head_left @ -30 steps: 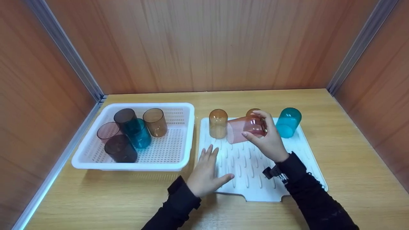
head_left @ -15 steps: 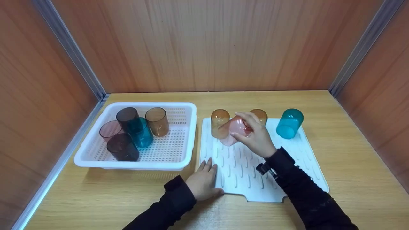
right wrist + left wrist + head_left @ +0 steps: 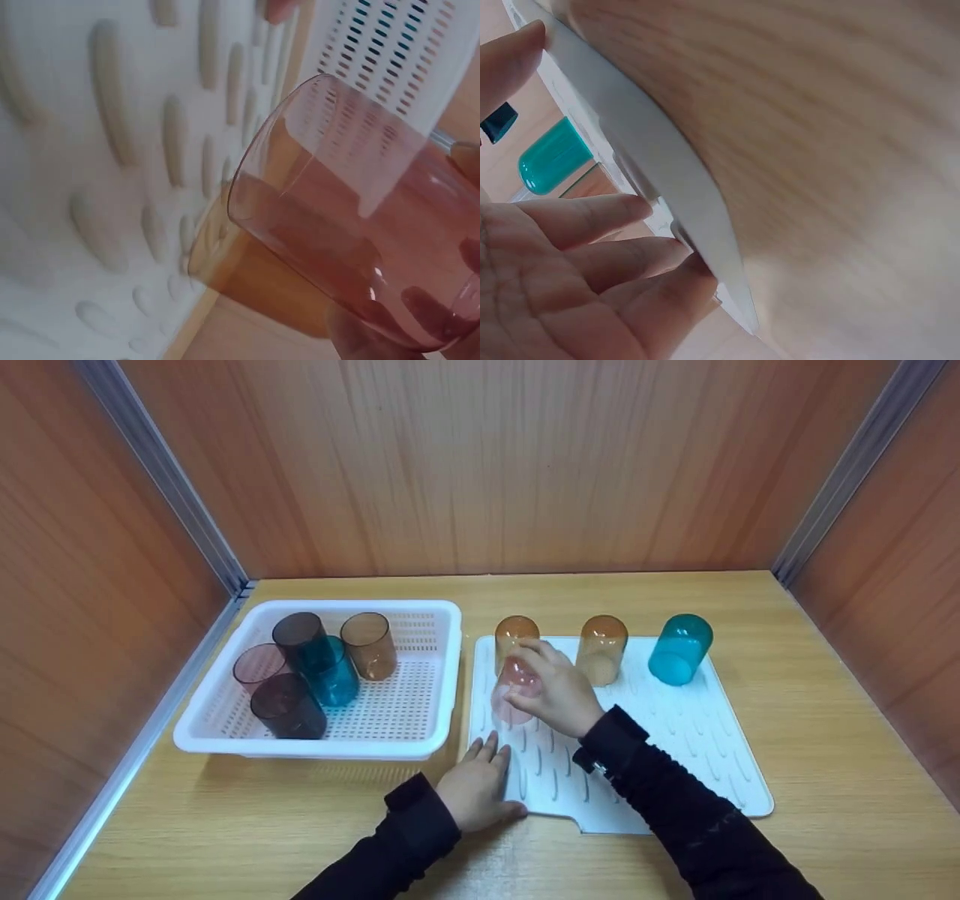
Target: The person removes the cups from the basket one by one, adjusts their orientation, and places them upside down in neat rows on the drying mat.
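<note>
My right hand grips a pink glass near its base, mouth downward. It is over the left part of the white ridged drainer tray, in front of an amber glass. In the right wrist view a gap shows between the pink glass and the ridges. My left hand rests at the tray's left front corner. Its fairly straight fingers and thumb touch the tray edge in the left wrist view. Another amber glass and a teal glass stand upside down along the tray's back.
A white perforated basket stands left of the tray. In it are several glasses: dark ones, a pink one, a teal one and an amber one. Wooden panels enclose the table at back and sides.
My right hand has brought the pink glass leftward and turned it more mouth-down, uncovering the middle amber glass. My left hand has come down onto the tray's corner.
</note>
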`<state>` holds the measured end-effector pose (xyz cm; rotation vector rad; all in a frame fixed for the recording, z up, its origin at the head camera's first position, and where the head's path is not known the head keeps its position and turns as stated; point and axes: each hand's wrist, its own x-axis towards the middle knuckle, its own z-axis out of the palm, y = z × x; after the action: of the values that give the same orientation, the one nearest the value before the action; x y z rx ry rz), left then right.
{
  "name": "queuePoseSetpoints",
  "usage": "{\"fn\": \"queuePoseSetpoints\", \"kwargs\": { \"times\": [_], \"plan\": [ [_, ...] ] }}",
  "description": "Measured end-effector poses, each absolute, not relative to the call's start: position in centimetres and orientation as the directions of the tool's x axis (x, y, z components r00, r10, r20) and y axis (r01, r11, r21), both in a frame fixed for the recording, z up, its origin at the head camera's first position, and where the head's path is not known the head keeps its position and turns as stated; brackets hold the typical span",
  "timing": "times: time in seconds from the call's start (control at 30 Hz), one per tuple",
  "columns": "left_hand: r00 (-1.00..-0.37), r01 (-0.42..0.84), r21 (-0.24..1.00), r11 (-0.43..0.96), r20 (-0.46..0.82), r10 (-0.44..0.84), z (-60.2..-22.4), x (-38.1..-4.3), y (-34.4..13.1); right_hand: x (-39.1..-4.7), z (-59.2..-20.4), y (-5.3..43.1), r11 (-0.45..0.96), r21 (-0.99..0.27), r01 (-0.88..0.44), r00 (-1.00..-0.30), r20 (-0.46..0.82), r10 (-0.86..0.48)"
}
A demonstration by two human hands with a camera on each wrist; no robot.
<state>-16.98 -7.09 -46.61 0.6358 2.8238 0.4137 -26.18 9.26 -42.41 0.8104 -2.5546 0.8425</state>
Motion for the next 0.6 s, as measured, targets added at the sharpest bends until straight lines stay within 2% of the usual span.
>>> {"fn": "queuePoseSetpoints", "kwargs": {
  "times": [0.27,0.6],
  "plan": [
    [-0.886,0.382,0.322,0.866,-0.139,0.443,-46.7,-16.9,-7.3,-25.9,-43.6,8.1,0.718,-0.322,-0.617,-0.769,0.441,-0.463],
    [-0.888,0.394,0.3,0.869,-0.121,0.445,-46.5,-16.7,-7.2,-25.8,-43.4,7.5,0.741,-0.288,-0.607,-0.778,0.406,-0.48]
  ]
}}
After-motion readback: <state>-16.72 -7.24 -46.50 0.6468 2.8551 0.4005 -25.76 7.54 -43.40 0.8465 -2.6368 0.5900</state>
